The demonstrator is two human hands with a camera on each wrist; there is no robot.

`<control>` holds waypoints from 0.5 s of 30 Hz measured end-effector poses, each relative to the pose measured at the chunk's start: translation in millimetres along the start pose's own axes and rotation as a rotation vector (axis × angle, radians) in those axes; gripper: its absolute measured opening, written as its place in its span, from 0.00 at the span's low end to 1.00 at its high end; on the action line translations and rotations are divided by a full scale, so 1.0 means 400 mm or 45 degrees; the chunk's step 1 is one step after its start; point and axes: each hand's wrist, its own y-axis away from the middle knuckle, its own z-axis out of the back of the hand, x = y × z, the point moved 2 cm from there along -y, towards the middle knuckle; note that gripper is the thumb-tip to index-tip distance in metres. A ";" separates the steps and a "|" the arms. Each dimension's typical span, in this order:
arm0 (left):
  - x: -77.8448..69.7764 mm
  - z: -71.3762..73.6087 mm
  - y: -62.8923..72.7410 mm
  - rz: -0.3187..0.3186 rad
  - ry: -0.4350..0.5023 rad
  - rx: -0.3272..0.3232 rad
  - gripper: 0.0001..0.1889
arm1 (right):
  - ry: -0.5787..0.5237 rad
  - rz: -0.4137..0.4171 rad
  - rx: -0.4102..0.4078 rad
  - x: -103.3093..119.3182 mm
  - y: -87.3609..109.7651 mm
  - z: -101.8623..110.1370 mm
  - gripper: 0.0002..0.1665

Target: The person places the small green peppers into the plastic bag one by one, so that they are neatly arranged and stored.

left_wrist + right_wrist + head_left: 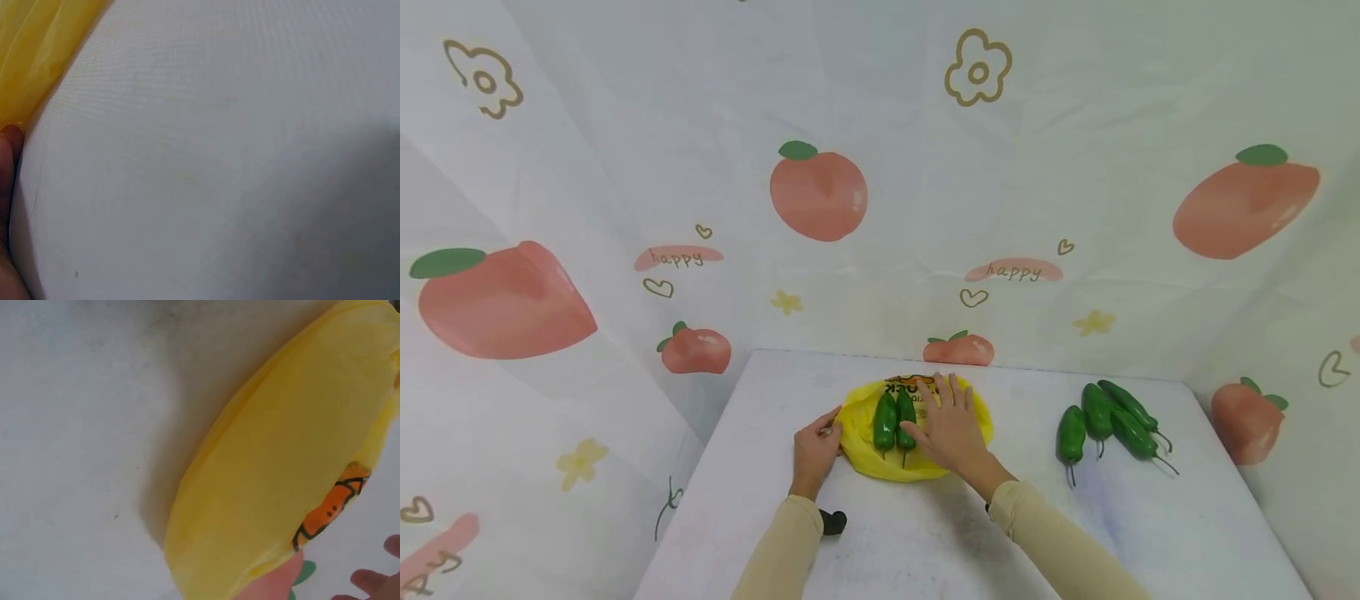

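A yellow plastic bag (865, 460) with black and orange print lies in a rounded shape on the white table. Two green chili peppers (885, 422) rest side by side within its outline, stems toward me. My left hand (815, 454) pinches the bag's left edge; in the left wrist view only a thumb and part of the hand (7, 169) show beside the yellow plastic (44, 44). Fingers spread, my right hand (953, 425) is over the bag's right side, beside the right-hand pepper. The right wrist view shows the bag's bulging side (275, 456) and some fingertips (369, 581).
Several more green chili peppers (1097, 410) lie grouped on the table's right side. The white table (895, 533) ends at a fabric backdrop (910, 275) printed with peaches, which also hangs on the left and right.
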 end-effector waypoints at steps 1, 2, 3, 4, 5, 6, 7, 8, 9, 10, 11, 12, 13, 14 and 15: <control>0.000 0.000 0.001 0.005 0.003 0.001 0.17 | 0.016 -0.010 0.004 -0.004 0.002 -0.001 0.48; 0.001 -0.001 0.001 0.006 0.004 0.000 0.17 | 0.025 -0.017 0.005 -0.008 0.005 -0.002 0.49; 0.001 0.000 0.001 0.003 0.006 -0.002 0.17 | 0.031 -0.022 0.006 -0.012 0.006 -0.004 0.50; 0.002 0.000 0.001 -0.001 0.008 -0.004 0.17 | 0.027 -0.027 0.008 -0.016 0.008 -0.003 0.51; 0.002 0.000 0.001 -0.013 0.013 -0.005 0.17 | 0.029 -0.032 0.011 -0.019 0.009 -0.002 0.51; 0.002 0.001 0.000 -0.022 0.015 -0.009 0.17 | 0.029 -0.037 0.015 -0.023 0.010 -0.002 0.52; 0.002 0.001 0.000 -0.028 0.016 -0.013 0.17 | 0.034 -0.044 0.020 -0.027 0.011 -0.003 0.53; 0.002 0.001 -0.001 -0.035 0.014 -0.017 0.17 | 0.036 -0.049 0.022 -0.030 0.012 -0.004 0.53; 0.002 0.001 -0.001 -0.038 0.014 -0.019 0.17 | 0.046 -0.056 0.028 -0.034 0.012 -0.005 0.54; 0.003 0.001 -0.002 -0.038 0.014 -0.019 0.17 | 0.050 -0.063 0.037 -0.037 0.013 -0.004 0.55; 0.003 0.000 -0.002 -0.036 0.016 -0.019 0.17 | 0.054 -0.071 0.049 -0.041 0.015 -0.005 0.55; 0.004 -0.001 -0.002 -0.029 0.014 -0.018 0.16 | 0.051 -0.076 0.052 -0.044 0.017 -0.004 0.56; 0.004 -0.001 -0.002 -0.027 0.011 -0.016 0.17 | 0.043 -0.083 0.053 -0.048 0.019 -0.004 0.56; 0.005 -0.002 -0.003 -0.025 0.008 -0.013 0.17 | 0.035 -0.091 0.057 -0.052 0.021 -0.004 0.56; 0.007 -0.003 -0.003 -0.027 0.006 -0.013 0.17 | 0.028 -0.102 0.063 -0.057 0.023 -0.004 0.57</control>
